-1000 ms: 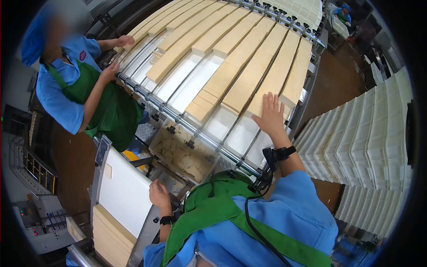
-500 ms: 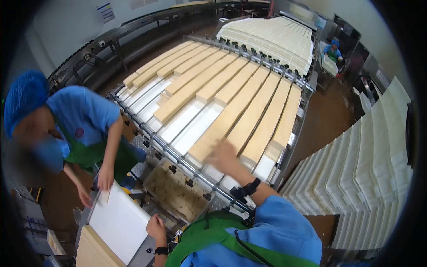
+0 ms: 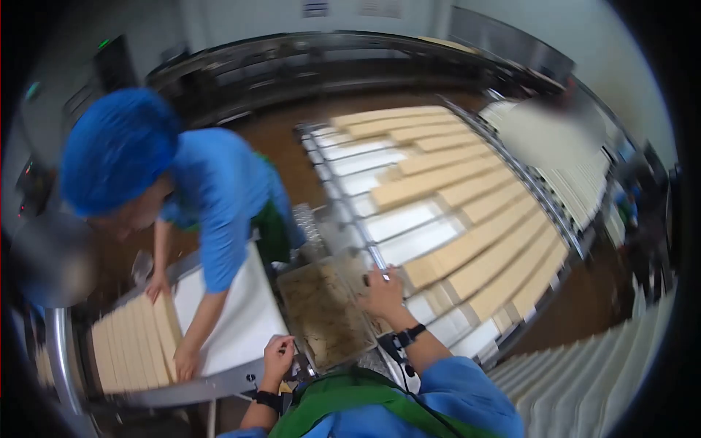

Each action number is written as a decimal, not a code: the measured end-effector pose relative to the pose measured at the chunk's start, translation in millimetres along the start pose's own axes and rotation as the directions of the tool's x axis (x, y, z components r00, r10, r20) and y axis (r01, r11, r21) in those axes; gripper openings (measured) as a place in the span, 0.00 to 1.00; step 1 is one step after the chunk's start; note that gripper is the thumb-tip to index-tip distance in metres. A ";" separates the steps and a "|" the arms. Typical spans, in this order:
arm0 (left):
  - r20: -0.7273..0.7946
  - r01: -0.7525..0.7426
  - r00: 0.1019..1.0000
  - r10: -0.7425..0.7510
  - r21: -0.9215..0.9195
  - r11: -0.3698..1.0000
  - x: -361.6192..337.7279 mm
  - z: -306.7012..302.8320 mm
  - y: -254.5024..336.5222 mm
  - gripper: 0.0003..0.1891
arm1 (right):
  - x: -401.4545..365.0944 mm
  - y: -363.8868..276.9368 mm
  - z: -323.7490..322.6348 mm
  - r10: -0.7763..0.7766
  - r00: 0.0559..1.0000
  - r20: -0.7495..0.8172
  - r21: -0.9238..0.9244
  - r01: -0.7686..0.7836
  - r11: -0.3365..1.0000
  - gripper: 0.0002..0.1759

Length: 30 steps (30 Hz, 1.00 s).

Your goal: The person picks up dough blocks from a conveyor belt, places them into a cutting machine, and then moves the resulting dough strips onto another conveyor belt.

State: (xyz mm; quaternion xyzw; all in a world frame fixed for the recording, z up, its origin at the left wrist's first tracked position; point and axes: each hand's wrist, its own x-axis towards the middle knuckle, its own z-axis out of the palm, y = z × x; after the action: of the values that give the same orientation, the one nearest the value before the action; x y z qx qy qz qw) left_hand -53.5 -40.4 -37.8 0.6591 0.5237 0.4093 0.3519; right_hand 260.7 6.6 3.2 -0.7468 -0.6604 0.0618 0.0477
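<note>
My right hand (image 3: 382, 293) is at the front rail (image 3: 377, 255) of a slatted conveyor, fingers stretched toward the rail and thumb apart. It looks open, slightly blurred, and no object shows in it. Beyond it, long pale-beige bars (image 3: 467, 248) lie in parallel lanes on white belts (image 3: 423, 235), their near ends staggered. My left hand (image 3: 278, 355) is curled closed beside the bin, near the corner of a white belt (image 3: 252, 321); what its fingers hold, if anything, is hidden. Between my hands stands a bin (image 3: 321, 310) with brownish scraps inside.
At left, a co-worker in a blue hair cover (image 3: 120, 150) leans over the white belt, both hands on a row of beige bars (image 3: 135, 339). Stacked pale corrugated sheets (image 3: 599, 372) stand at lower right. A dark conveyor (image 3: 307, 73) runs along the back wall.
The view has swung left. My right hand has moved from a bar end on the lanes to the front rail. The co-worker's hands are now on the row of bars.
</note>
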 end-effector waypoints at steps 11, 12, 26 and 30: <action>-0.607 0.129 0.792 -0.065 0.063 0.990 -39.9 -117.3 -38.0 0.12 | 7.9 -0.2 10.6 0.076 0.997 -0.013 0.104 -0.074 0.992 0.44; -0.647 0.142 0.756 -0.095 0.021 0.990 -45.4 -128.0 -46.8 0.11 | 8.1 -4.9 8.3 0.095 0.995 -0.027 0.119 -0.092 0.989 0.43; -0.879 0.826 0.410 -0.243 0.245 0.508 -90.4 -231.3 -118.3 0.28 | 50.3 -204.5 50.8 -0.528 0.824 -0.204 0.320 0.566 0.760 0.22; -0.773 0.915 0.371 -0.515 0.210 0.344 -81.3 -253.0 -132.0 0.43 | 76.8 -279.5 103.4 -0.628 0.768 -0.128 0.380 0.623 0.684 0.22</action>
State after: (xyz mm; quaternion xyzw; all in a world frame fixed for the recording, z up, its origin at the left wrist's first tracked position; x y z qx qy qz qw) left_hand -345.8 -84.2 -63.9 0.2452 0.9496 0.1762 0.0842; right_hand -20.2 116.2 -58.5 -0.4500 -0.8481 0.1805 0.2135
